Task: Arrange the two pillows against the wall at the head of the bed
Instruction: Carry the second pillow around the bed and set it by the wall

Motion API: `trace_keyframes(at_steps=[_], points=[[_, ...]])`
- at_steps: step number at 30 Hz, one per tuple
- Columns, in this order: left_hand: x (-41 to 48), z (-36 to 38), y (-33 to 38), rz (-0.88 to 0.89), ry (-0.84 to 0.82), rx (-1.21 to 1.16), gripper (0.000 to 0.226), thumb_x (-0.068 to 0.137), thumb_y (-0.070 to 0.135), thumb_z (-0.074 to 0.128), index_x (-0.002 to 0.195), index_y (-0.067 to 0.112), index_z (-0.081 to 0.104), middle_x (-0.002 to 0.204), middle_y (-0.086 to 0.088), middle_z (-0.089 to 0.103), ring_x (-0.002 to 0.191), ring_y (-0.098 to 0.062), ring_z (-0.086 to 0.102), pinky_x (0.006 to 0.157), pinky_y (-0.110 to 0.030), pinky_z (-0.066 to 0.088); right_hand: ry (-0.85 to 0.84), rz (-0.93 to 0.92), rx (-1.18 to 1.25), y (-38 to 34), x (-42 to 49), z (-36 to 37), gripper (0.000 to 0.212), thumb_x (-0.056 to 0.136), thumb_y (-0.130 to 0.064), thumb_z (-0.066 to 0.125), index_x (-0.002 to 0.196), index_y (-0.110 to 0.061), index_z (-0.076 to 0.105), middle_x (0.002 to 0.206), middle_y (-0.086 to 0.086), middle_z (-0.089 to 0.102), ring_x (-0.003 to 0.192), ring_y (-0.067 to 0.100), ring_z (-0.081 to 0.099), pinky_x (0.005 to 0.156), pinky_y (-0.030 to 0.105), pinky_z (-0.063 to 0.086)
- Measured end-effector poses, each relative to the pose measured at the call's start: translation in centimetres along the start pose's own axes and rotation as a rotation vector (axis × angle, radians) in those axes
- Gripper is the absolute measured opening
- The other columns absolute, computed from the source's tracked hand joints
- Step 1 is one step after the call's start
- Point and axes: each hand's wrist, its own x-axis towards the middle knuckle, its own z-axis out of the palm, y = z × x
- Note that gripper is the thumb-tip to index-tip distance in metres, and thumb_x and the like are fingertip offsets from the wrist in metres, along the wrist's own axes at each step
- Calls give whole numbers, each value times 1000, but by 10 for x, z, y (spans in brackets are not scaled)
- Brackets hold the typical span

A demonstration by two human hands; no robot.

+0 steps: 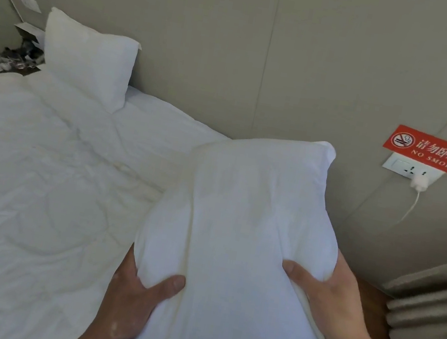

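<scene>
One white pillow (86,60) stands upright against the beige wall (238,38) at the far left of the bed head. A second white pillow (241,231) is held up in front of me, over the right side of the bed, its top corner near the wall. My left hand (132,299) grips its lower left edge with the thumb pressed into the front. My right hand (323,292) clutches its right side, thumb on the front. The bed (39,168) is covered by a rumpled white duvet.
A cluttered nightstand (7,59) sits beyond the far pillow at left. On the wall at right are a red no-smoking sign (438,153) and a socket with a white charger (418,180) plugged in. Grey curtain folds (433,323) hang at the right edge.
</scene>
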Motion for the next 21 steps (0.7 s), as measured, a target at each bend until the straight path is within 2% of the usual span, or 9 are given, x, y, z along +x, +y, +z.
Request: trace_keyframes(at_steps=[3,5,7,9,11,13,14,17,21], points=[[34,26,9,6,78,30,116,20,78,79,126,48,42,116,32,52,111,-1,53,95,-24,35,-72,-4,-21,-7,66,3,53,73,-25,88,108,-52,58,103,-33,67,94,-14,62,79,22,47],[54,48,15,-11,155,35,112,24,68,81,126,45,40,113,35,50,113,-5,52,96,-26,34,-138,-8,-39,-10,116,4,60,71,-26,89,122,-42,62,113,-24,67,106,1,63,85,31,48],[69,68,22,-23,215,25,98,34,59,79,124,45,44,110,37,56,108,6,56,95,-23,38,-203,-12,-67,-16,160,4,66,71,-26,89,130,-33,61,117,-20,67,111,11,63,89,37,48],[81,86,29,-42,273,17,86,37,56,80,117,48,51,105,42,64,101,24,55,87,-13,41,-275,-27,-85,-24,199,4,69,72,-26,89,134,-29,59,116,-18,66,111,15,63,88,35,47],[89,100,39,-68,322,11,80,38,55,80,113,51,52,104,50,59,97,28,54,83,-11,41,-339,-39,-92,-30,230,6,67,73,-24,89,132,-30,58,112,-22,66,108,12,64,80,28,46],[98,111,45,-88,375,11,80,40,56,81,114,52,54,107,46,61,98,23,57,82,-19,44,-411,-37,-83,-37,257,9,63,75,-23,88,129,-33,58,105,-22,70,101,-1,65,76,21,46],[103,116,48,-96,402,16,78,40,56,80,113,52,54,107,44,62,98,21,58,80,-20,45,-450,-37,-80,-41,270,13,62,75,-23,88,128,-34,59,102,-22,74,97,-6,66,75,19,46],[121,123,54,-104,485,43,74,40,56,79,110,54,52,105,48,60,95,23,57,77,-16,44,-529,-37,-99,-52,305,30,59,75,-22,87,124,-38,59,100,-36,71,89,-16,66,76,17,47],[154,124,48,-143,559,19,76,42,57,80,112,55,53,110,40,62,99,18,58,80,-22,46,-577,-94,-157,-64,348,64,55,74,-21,89,117,-40,60,95,-36,71,86,-21,63,77,13,48]])
